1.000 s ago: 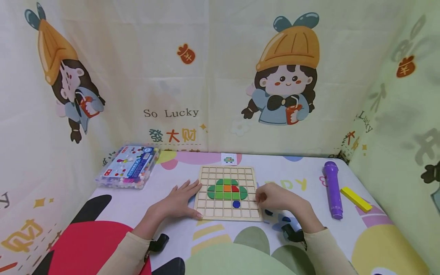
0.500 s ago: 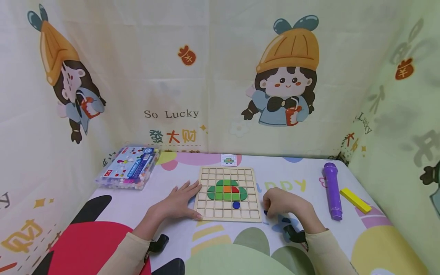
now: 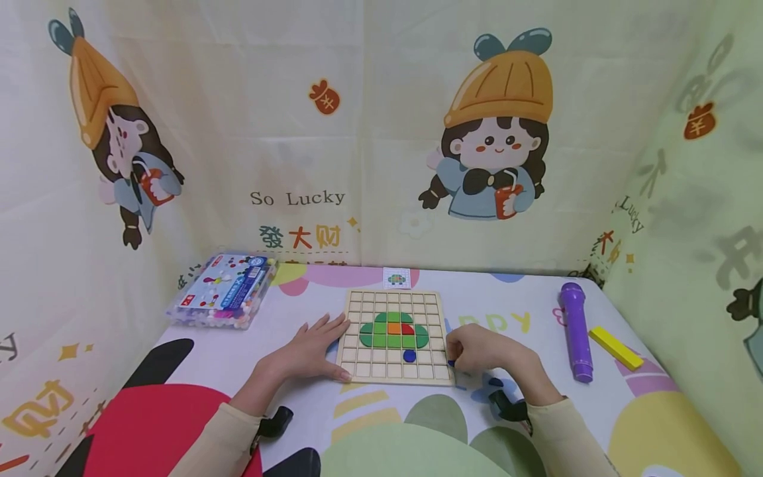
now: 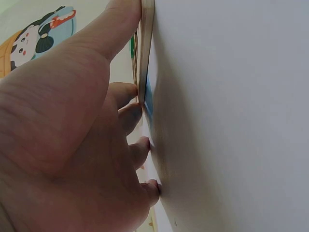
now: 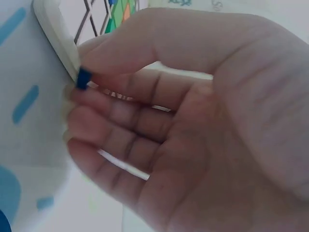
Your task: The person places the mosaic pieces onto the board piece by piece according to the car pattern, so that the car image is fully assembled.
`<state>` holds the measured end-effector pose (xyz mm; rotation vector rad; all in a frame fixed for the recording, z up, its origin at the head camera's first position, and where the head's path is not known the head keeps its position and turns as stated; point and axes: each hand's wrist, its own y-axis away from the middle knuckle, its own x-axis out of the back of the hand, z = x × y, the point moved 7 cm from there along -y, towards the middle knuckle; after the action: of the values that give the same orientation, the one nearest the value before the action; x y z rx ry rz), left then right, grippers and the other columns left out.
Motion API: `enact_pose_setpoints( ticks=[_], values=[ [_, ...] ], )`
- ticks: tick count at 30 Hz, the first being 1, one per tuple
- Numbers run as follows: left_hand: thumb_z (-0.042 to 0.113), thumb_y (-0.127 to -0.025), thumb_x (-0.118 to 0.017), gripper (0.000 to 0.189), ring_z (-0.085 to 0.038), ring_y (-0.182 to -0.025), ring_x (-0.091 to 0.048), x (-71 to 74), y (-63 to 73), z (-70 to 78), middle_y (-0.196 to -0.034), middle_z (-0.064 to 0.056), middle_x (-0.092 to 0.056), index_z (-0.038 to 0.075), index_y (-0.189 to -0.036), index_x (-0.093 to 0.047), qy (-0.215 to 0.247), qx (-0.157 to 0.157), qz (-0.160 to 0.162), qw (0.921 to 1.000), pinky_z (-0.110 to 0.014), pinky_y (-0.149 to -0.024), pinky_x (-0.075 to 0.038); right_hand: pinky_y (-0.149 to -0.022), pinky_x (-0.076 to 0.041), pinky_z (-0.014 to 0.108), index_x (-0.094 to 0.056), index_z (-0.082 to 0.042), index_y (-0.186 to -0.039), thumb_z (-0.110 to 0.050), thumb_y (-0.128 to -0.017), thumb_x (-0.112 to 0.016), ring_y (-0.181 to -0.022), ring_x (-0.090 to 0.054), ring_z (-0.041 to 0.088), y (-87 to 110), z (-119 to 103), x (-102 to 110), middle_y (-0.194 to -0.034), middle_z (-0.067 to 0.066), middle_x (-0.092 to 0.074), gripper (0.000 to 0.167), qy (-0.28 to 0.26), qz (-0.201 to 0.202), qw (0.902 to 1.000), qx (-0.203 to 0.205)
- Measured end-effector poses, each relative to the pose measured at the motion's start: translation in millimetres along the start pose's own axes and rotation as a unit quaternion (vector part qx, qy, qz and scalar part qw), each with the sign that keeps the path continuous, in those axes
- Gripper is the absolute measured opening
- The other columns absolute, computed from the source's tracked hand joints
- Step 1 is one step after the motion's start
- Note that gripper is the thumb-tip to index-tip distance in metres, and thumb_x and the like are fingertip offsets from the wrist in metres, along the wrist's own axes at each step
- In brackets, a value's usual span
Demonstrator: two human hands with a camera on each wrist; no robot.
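Observation:
My left hand (image 3: 306,351) rests with spread fingers against the left edge of a wooden grid board (image 3: 429,372); its thumb touches the lower left corner. On the board, green pieces (image 3: 381,339) make a rounded shape around an orange piece (image 3: 394,328) and a red piece (image 3: 408,328). One round blue piece (image 3: 409,356) sits just under that shape. Beside the board's right edge, my right hand (image 3: 483,348) pinches a small dark blue piece (image 5: 83,78) between thumb and fingertips. Its full shape is hidden by the fingers.
Another dark blue piece (image 3: 495,382) lies on the table by the right wrist. A small pattern card (image 3: 397,277) is behind the board. At left stands a plastic box of beads (image 3: 223,288); at right lie a purple microphone-shaped tube (image 3: 577,334) and a yellow bar (image 3: 616,348).
My right hand has drawn back from the board's right edge, picked up a dark blue piece from the table and moved back left to the edge. The left hand has stayed still.

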<state>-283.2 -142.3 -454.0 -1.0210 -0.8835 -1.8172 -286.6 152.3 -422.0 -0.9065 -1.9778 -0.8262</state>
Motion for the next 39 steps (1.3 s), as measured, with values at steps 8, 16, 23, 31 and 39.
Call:
enact_pose_setpoints(
  ticks=[8, 16, 23, 31, 39],
  values=[
    [0.067, -0.069, -0.078, 0.112, -0.034, -0.156, -0.008, -1.1, -0.5, -4.6, -0.168, 0.001, -0.020, 0.021, -0.158, -0.028, 0.002, -0.003, 0.001, 1.0000, -0.066, -0.122, -0.007, -0.058, -0.041, 0.025, -0.063, -0.013, -0.079, 0.000, -0.078, -0.064, -0.069, -0.050, 0.013, -17.8, -22.0, -7.7, -0.071, -0.005, -0.054, 0.013, -0.002, 0.019, 0.9982, 0.056],
    [0.068, -0.068, -0.079, 0.112, -0.032, -0.157, -0.007, -2.3, -2.1, -6.3, -0.168, 0.003, -0.020, 0.023, -0.158, -0.028, 0.004, 0.003, 0.000, 1.0000, -0.065, -0.123, -0.007, -0.060, -0.041, 0.022, -0.064, -0.013, -0.079, 0.000, -0.079, -0.065, -0.067, -0.046, 0.008, -32.9, -47.6, -19.5, -0.071, -0.008, -0.052, 0.013, -0.013, 0.047, 0.9914, 0.122],
    [0.069, -0.068, -0.077, 0.112, -0.032, -0.157, -0.007, -0.8, -3.8, -7.2, -0.168, 0.003, -0.020, 0.023, -0.158, -0.028, -0.006, 0.002, 0.000, 1.0000, -0.064, -0.123, -0.006, -0.062, -0.042, 0.022, -0.066, -0.016, -0.081, -0.005, -0.082, -0.068, -0.068, -0.046, 0.008, -44.0, -70.4, -23.5, -0.072, -0.010, -0.055, 0.011, 0.011, 0.096, 0.9847, 0.145],
    [0.071, -0.068, -0.076, 0.113, -0.032, -0.157, -0.007, -2.1, -4.0, -7.7, -0.168, 0.003, -0.020, 0.023, -0.158, -0.028, -0.008, -0.001, -0.002, 1.0000, -0.065, -0.122, -0.007, -0.061, -0.041, 0.021, -0.067, -0.015, -0.079, -0.005, -0.082, -0.071, -0.068, -0.047, 0.009, -54.7, -86.4, -33.0, -0.074, -0.006, -0.058, 0.011, 0.041, 0.142, 0.9828, 0.110],
    [0.071, -0.068, -0.076, 0.113, -0.032, -0.157, -0.008, -2.9, -5.4, -8.1, -0.167, 0.004, -0.020, 0.024, -0.158, -0.028, -0.013, -0.003, 0.003, 0.9999, -0.065, -0.123, -0.008, -0.063, -0.045, 0.021, -0.069, -0.016, -0.081, -0.009, -0.084, -0.071, -0.070, -0.051, 0.008, -63.5, -98.8, -39.4, -0.078, -0.008, -0.060, 0.008, 0.053, 0.129, 0.9858, 0.093]
  ],
)
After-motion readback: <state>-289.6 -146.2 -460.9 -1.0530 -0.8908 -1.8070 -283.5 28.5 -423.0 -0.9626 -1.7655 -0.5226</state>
